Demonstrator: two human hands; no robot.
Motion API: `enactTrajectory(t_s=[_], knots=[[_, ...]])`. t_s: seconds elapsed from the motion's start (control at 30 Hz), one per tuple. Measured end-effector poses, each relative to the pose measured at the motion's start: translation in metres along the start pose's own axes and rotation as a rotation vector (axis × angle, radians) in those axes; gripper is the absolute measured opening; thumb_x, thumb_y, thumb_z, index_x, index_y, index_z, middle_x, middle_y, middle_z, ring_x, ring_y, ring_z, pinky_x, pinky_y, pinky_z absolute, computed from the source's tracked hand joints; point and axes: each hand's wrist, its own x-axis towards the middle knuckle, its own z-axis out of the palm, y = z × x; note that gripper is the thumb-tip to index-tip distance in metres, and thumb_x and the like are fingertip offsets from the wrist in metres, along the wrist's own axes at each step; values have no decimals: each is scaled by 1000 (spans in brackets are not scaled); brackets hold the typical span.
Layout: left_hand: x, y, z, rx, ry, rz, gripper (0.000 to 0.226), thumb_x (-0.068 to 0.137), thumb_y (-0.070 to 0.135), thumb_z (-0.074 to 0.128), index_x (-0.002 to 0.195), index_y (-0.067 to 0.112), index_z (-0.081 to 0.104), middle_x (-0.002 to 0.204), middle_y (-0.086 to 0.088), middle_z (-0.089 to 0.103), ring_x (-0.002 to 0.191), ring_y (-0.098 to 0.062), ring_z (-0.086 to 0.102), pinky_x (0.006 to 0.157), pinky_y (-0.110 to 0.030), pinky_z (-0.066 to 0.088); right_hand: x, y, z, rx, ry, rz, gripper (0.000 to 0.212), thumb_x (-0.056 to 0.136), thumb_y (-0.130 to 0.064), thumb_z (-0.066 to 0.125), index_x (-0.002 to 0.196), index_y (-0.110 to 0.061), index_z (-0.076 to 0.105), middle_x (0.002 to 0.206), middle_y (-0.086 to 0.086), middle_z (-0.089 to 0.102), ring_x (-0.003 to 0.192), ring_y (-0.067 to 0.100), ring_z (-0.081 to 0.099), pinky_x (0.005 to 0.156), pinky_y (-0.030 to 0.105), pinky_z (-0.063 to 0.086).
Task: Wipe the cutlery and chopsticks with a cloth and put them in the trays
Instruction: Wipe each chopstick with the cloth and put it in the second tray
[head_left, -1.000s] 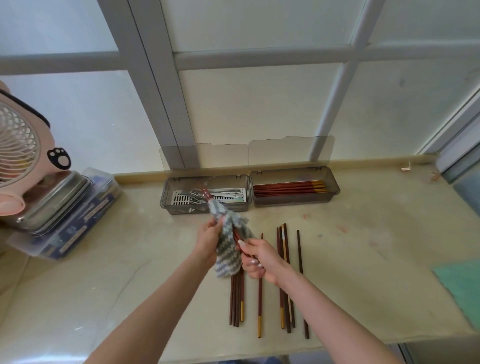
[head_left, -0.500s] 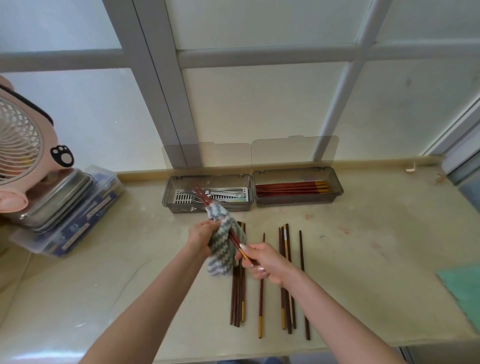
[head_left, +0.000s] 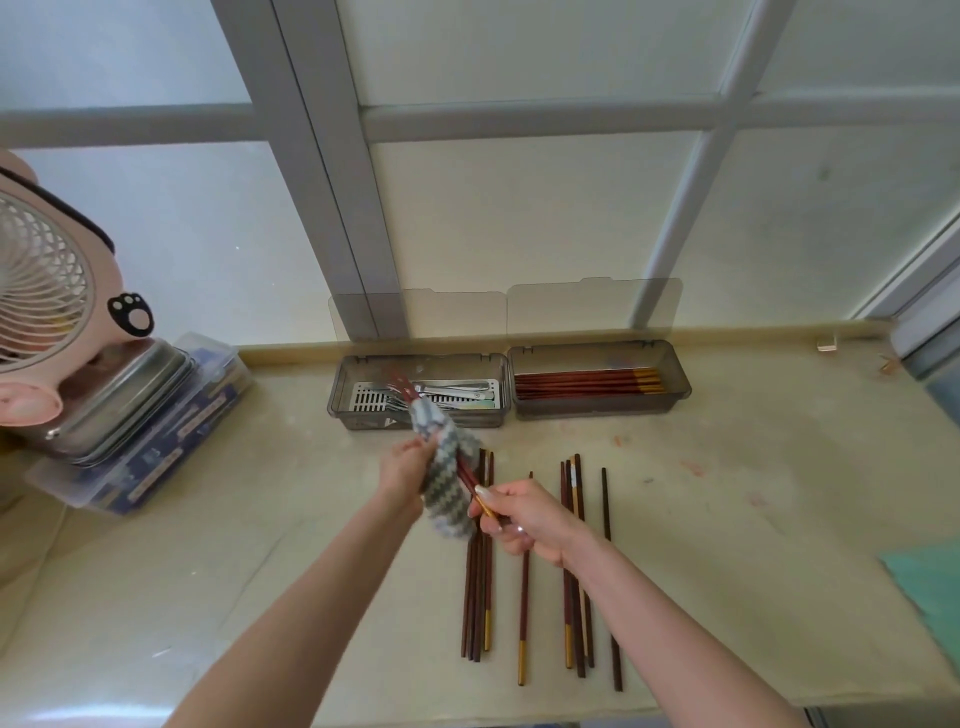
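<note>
The left hand (head_left: 408, 470) grips the striped cloth (head_left: 448, 486), bunched round the held chopsticks (head_left: 467, 477); its fingers (head_left: 418, 448) are curled into the fabric, seemingly so the cloth presses on the wood from all sides. The right hand (head_left: 530, 519) holds the gold-banded ends of the same sticks; its fingers (head_left: 480, 491) are closed in a pinch near the cloth's lower edge, which likely steadies the sticks so they can slide through the wrap. The dark tips poke out of the top of the cloth and, in this view, overlap the left tray (head_left: 336, 395); how high they are above it I cannot tell.

The left tray holds cutlery (head_left: 457, 387) on a slotted insert; the right tray (head_left: 597, 408), touching it, holds stored chopsticks (head_left: 587, 382) laid lengthwise, gold ends to the right. Both lids stand open against the window. The loose chopsticks (head_left: 524, 597) lie in rough groups on the tabletop (head_left: 727, 519), under and beside the hands, and are probably awaiting wiping. The wiping step looks to be under way, with a good share of sticks left.
</note>
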Motion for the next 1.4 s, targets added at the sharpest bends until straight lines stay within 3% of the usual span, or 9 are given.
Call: enactTrajectory(t_s=[0.17,0.4,0.6,0.77,0.93,1.03,1.13,1.27,1.4], knots=[[-16,-26,8,37,-97,2,21,92,1,48,78,5,63,71,-9,66,60,-17,62,55,-24,50,12,-5,1,34,133,34,20,100,-12,42,92,2,55,60,4,47,37,5,28,34,16,21],[-17,-14,8,-124,-99,22,18,92,-1,46,84,3,61,64,-8,68,50,-12,65,46,-20,52,7,-1,-7,295,-48,-99,20,95,-1,45,109,6,58,75,9,53,49,5,45,43,16,38],[-33,-19,21,-183,-208,64,17,94,2,43,96,-2,60,62,-7,69,52,-15,65,47,-22,52,12,7,6,285,313,-222,25,78,-23,68,84,0,62,56,5,54,38,10,42,38,23,40],[-34,-20,21,-66,-191,116,16,93,4,48,88,5,63,75,-9,67,58,-13,67,51,-21,53,14,8,6,9,556,-217,30,81,-33,72,76,-7,57,56,-1,57,44,8,48,39,20,37],[-30,-20,20,116,-193,187,16,92,7,53,101,1,64,84,-11,69,70,-21,67,61,-27,56,17,2,-7,133,453,-264,30,95,-33,52,117,-13,57,109,4,66,93,14,65,76,27,54],[-27,-20,21,169,-179,186,14,88,4,58,100,0,65,84,-10,69,72,-20,66,61,-27,56,16,3,-8,80,346,-199,28,100,-17,45,118,-4,61,103,9,70,84,15,68,70,26,55],[-25,-18,21,257,-193,177,15,84,-4,60,99,-2,64,87,-12,68,77,-22,65,66,-26,56,12,6,-13,68,443,-227,24,96,-11,52,112,1,65,94,10,71,78,16,69,63,23,55],[-24,-21,21,396,-238,191,18,82,-7,61,99,-6,65,85,-14,67,77,-23,64,62,-20,54,12,-4,-15,81,421,-316,27,92,-30,58,116,-19,65,108,-2,69,100,11,63,78,23,51],[-22,-31,27,574,-262,235,6,85,9,64,84,6,69,88,-14,70,84,-25,66,79,-35,56,19,-22,-17,46,561,-327,30,96,-33,51,102,-12,72,103,-1,69,98,11,60,71,18,43]])
